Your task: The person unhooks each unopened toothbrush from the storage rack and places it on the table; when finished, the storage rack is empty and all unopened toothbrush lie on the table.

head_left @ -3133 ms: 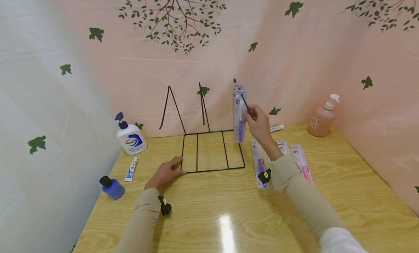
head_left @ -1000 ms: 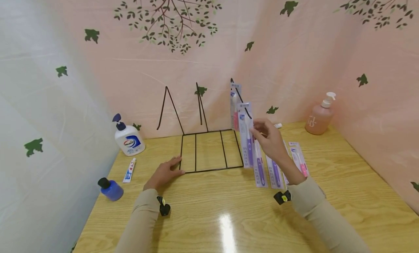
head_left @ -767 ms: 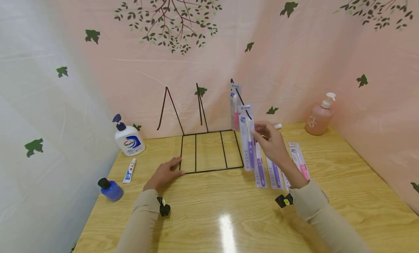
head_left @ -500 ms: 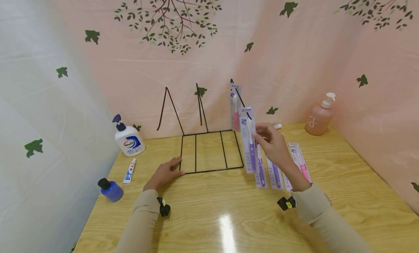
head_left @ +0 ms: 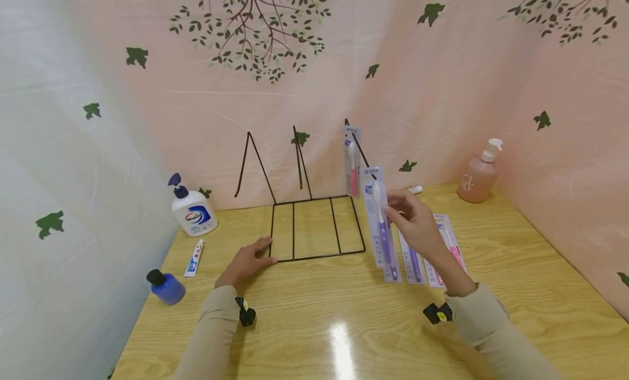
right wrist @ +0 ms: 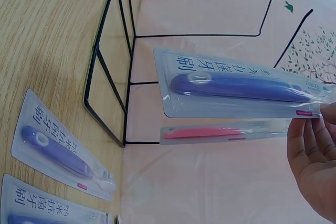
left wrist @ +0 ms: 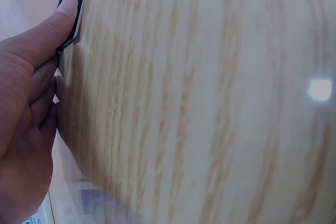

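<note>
My right hand [head_left: 415, 221] pinches the side edge of a packaged purple toothbrush [head_left: 375, 227] at the front end of the rack's right hook. The hook's dark tip shows in front of the card's top. Farther back on the same hook hangs a packaged pink toothbrush [head_left: 352, 172], also seen in the right wrist view. At the left front corner of the black wire rack [head_left: 319, 256], my left hand [head_left: 247, 263] rests its thumb and fingertips on the base. The left wrist view shows that thumb [left wrist: 58, 22] lying along the wire.
Several packaged toothbrushes, purple [head_left: 411, 260] and pink [head_left: 452, 241], lie right of the rack. A white pump bottle [head_left: 195, 213], a toothpaste tube [head_left: 194, 258] and a blue bottle [head_left: 169, 289] stand or lie left. A pink pump bottle [head_left: 476, 178] and another small tube [head_left: 415, 190] are behind right.
My right hand has drawn the purple toothbrush forward and down along the hook to its tip, leaving the pink one behind. My left hand has stayed at the rack's corner.
</note>
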A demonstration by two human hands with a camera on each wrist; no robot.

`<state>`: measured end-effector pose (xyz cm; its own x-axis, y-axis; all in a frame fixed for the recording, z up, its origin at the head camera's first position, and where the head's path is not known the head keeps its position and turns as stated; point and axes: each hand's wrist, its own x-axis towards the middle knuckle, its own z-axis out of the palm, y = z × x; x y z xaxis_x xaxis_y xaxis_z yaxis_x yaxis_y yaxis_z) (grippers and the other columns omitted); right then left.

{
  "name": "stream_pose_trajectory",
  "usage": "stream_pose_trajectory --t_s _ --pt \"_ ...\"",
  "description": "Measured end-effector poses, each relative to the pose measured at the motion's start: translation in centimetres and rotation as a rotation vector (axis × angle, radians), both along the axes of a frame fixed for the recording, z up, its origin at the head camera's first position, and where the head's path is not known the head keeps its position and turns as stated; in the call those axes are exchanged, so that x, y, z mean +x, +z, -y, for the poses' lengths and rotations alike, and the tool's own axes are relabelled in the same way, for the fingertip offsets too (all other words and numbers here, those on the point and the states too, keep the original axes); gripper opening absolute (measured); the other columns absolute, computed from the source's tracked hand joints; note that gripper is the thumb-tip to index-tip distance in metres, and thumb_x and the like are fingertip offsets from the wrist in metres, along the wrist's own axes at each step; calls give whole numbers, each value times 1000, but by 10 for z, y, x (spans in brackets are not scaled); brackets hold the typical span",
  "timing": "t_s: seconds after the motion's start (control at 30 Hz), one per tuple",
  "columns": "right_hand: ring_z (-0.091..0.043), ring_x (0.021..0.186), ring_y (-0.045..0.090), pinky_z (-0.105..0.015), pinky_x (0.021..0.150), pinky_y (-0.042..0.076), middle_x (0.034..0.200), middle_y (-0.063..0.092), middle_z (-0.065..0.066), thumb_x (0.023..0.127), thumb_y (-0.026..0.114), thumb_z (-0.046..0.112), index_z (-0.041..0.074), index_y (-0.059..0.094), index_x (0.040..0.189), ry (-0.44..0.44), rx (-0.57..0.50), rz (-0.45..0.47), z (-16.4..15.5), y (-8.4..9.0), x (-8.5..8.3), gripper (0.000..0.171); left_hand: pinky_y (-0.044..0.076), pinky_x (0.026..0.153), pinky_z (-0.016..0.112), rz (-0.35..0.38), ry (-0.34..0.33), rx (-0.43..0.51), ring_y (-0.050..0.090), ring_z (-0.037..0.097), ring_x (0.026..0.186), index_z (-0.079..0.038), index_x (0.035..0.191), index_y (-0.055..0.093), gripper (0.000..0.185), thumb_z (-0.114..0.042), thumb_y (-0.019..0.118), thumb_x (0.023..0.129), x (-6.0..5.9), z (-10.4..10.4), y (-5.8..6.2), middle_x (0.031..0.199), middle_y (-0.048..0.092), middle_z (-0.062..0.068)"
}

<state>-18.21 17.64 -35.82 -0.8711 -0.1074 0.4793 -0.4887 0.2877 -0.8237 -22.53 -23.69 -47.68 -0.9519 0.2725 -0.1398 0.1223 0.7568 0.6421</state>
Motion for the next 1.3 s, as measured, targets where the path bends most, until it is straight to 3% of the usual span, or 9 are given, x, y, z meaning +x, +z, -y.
stream_pose_trajectory --t_s 0.2,0.47,0.63,0.8,1.03,1.3 --pt "-10 76 61 -20 65 53 98 64 -11 94 58 5 4 59 119 10 -4 -15 -3 -1 3 25 18 117 54 -3 0 1 19 29 147 -20 149 35 72 -40 67 88 -1 0 -2 156 29 5" --pt "-13 74 61 -19 64 53 98 64 -16 93 57 -2 -2 58 119 6 -1 -22 -6 -1 6 27 18 117 54 -7 -3 16 18 29 147 -20 150 35 72 -39 67 88 -1 1 -3 157 28 4" --pt "-14 75 61 -19 66 53 98 64 -12 93 58 2 1 58 120 -3 3 -24 -10 2 11 27 17 117 54 2 3 20 17 28 147 -20 149 35 72 -41 67 88 -1 1 -3 157 28 4" --pt "-9 78 62 -18 67 53 98 64 -6 94 59 7 6 58 121 -28 9 -41 -17 1 15 26 17 117 54 6 4 17 17 28 147 -21 149 36 71 -41 67 88 -1 0 -3 157 29 3" --pt "-5 83 61 -16 69 53 98 62 6 94 58 6 3 58 120 -64 -14 -46 -30 -4 15 26 17 117 54 -4 1 17 18 29 147 -20 149 36 72 -41 67 88 0 0 -3 157 29 4" --pt "-3 87 60 -15 74 54 101 60 7 95 58 11 3 55 124 -143 27 10 -52 -20 11 29 16 118 54 -5 1 25 18 28 147 -20 149 36 72 -41 67 88 -1 0 -4 157 29 3"
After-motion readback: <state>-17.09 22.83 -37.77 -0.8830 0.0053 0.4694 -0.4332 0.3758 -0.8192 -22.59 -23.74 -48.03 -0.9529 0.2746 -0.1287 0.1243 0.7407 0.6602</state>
